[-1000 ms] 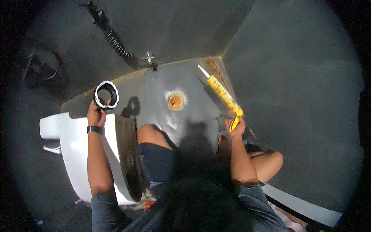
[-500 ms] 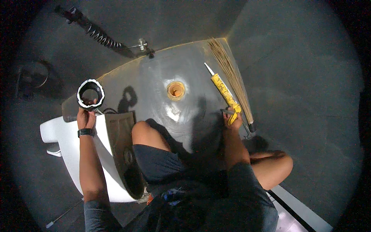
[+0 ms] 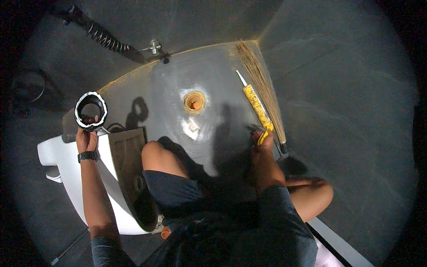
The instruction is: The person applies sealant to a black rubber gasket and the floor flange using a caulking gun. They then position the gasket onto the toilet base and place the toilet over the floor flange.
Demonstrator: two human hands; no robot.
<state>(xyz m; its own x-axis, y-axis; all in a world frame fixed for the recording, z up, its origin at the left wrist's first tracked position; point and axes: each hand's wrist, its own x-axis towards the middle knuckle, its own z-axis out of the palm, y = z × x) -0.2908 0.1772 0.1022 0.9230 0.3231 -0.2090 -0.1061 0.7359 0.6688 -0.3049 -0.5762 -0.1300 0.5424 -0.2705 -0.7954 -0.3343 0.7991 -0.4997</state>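
Observation:
My left hand (image 3: pixel 87 139) grips a black ring-shaped collar (image 3: pixel 80 119) from below, with a fingertip showing inside it. A white bead of sealant runs round the collar's upper rim. Over the floor at right, my right hand (image 3: pixel 263 146) is closed at the handle of a yellow caulking gun (image 3: pixel 255 102), partly in shadow. The gun's white nozzle points away from me, and its body lies alongside a stick broom (image 3: pixel 262 84). Between the hands, an orange drain pipe opening (image 3: pixel 194 103) sits in the grey floor.
A white toilet bowl (image 3: pixel 84 178) lies tipped over under my left forearm, its hollow underside toward my knee. At the far wall are a metal valve (image 3: pixel 155 46) and a coiled hose (image 3: pixel 104 38). A pale strip (image 3: pixel 338 242) lies at lower right.
The caulking gun has shifted right against the floor, closer to the broom, and my right hand has moved with it. My left hand keeps the collar raised. The whole view has shifted slightly.

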